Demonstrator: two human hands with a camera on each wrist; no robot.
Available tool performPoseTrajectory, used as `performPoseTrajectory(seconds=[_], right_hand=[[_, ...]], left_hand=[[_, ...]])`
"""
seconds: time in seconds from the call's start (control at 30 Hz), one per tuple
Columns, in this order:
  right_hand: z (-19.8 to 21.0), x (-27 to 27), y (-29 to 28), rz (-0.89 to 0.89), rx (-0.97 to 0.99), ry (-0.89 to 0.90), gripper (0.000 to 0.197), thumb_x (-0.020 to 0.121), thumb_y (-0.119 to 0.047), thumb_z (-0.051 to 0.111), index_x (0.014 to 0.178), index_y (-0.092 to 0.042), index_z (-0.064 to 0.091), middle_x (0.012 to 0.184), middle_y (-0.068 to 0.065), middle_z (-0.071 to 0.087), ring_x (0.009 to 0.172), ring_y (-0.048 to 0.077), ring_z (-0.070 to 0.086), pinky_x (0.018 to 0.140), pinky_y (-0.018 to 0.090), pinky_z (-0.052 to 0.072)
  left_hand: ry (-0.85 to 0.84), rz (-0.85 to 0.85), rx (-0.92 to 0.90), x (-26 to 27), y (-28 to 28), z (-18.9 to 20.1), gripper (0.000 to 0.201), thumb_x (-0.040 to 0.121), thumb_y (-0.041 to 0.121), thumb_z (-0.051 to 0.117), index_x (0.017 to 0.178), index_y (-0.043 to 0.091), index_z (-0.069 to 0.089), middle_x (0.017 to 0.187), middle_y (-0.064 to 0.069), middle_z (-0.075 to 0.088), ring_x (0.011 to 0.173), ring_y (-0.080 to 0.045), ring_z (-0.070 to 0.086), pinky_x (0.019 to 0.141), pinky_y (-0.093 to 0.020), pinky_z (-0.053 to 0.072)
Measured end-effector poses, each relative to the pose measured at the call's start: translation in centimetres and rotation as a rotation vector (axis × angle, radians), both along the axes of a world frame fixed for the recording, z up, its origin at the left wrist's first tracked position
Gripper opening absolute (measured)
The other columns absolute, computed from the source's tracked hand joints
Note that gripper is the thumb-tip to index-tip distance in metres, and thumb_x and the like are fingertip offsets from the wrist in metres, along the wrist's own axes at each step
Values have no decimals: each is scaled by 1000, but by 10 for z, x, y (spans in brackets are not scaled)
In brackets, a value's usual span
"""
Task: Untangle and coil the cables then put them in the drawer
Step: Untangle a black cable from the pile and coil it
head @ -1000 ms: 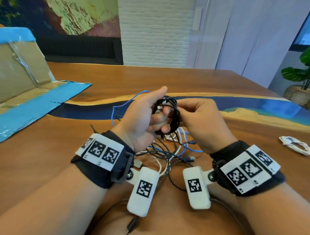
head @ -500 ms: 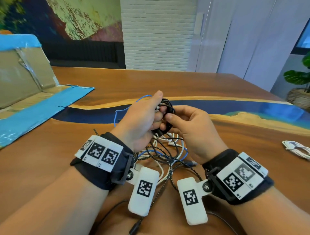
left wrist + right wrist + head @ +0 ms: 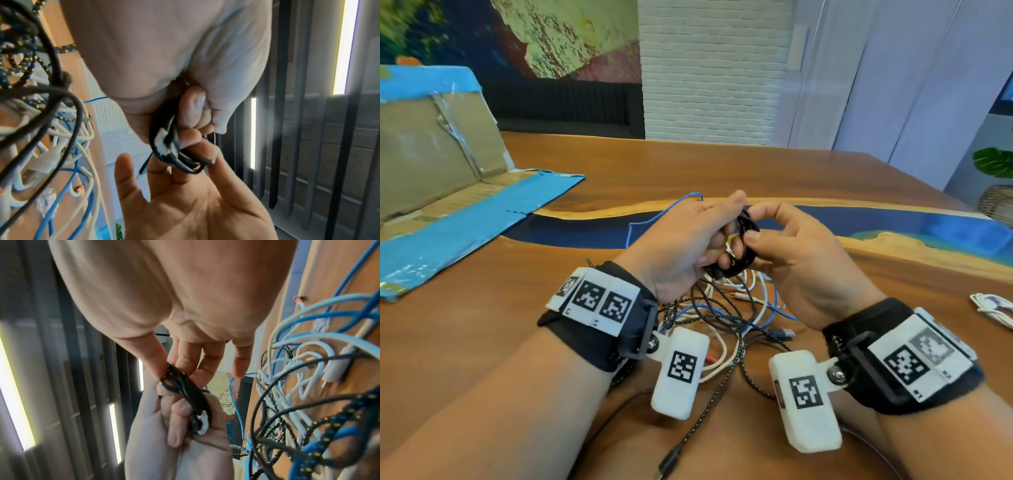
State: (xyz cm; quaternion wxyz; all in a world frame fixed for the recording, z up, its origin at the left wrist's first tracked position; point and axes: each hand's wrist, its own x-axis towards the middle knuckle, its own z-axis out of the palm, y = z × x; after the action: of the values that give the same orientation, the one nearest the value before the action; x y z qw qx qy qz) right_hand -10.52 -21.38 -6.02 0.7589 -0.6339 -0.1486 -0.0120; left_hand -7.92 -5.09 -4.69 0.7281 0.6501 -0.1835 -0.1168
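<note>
The black cable coil [image 3: 743, 250] is up above the table, over the messy cable pile [image 3: 726, 315]. It looks light and bendy and may spring open, so hold it across all its loops. The left hand [image 3: 685, 246] squeezes the coil and the right hand [image 3: 801, 260] pinches its top.

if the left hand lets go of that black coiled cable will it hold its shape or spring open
Probably springs loose: no tie shows on the black coil, and only the left hand and right hand hold its loops together. It looks thin and floppy, likely light. A tail seems to run toward the tangle, which could tug it.
</note>
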Motion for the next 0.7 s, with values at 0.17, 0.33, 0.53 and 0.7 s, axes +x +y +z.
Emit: performPoseTrajectory(seconds=[0.17,0.33,0.53,0.7], right_hand=[[3,-4,0,21,-65,-32,42,83,7,73,117,-5,51,78,11,71,69,27,69,73,37,58],[9,-3,-6,-281,-385,-137,73,79,1,81,138,-29,51,97,7,77,76,25,75,68,44,64],[4,1,-11,-353,-449,-135,47,82,-12,83,127,-15,67,67,11,74,57,26,69,59,44,63],[5,4,-12,-281,-135,-23,33,91,0,70,121,-14,66,75,7,76,71,24,74,65,35,61]], left_hand=[[-55,6,16,-5,-11,-3,43,105,37,51,70,12,50,53,0,42,38,-8,33,47,-19,39],[-72,65,15,-3,-13,-5,41,108,38,47,75,13,48,53,2,24,45,-12,26,55,-26,37],[-135,121,21,-2,-16,-8,39,109,36,46,78,12,49,50,6,27,44,-11,26,55,-26,39],[-149,178,-3,4,-10,-9,39,108,36,47,77,13,50,48,7,28,44,-10,28,59,-29,39]])
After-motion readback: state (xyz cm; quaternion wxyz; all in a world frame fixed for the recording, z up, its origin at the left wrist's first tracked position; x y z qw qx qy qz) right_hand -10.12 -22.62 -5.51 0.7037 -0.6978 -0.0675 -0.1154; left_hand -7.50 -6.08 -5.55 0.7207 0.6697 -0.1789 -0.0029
